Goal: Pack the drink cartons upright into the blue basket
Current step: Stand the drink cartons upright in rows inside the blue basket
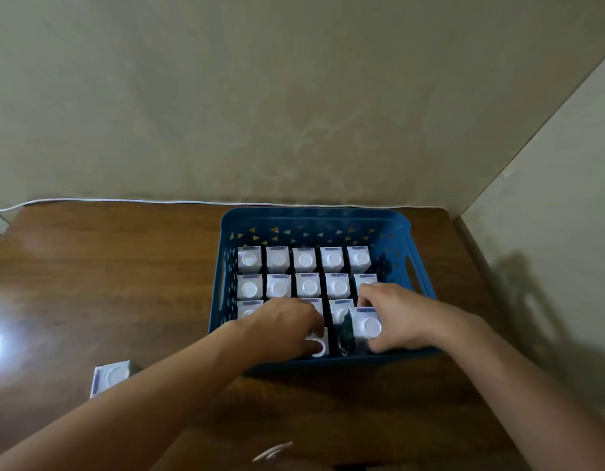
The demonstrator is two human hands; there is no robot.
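Right hand [392, 311] grips white round-capped carton [367, 326], upright in blue basket [314, 217]; left hand [287, 326] grips another.

**A plain room at home, with a wooden table in the corner**

It looks like a simple room in a home. A dark wooden table [124, 266] stands against a beige painted wall [294, 96], well beyond the fingers, and this wall shows pale stains. On the right, past the fingers, a second wall [549, 198] meets it and makes a corner. A thin white cable [124, 200] runs along the far edge of the table, where table and wall meet
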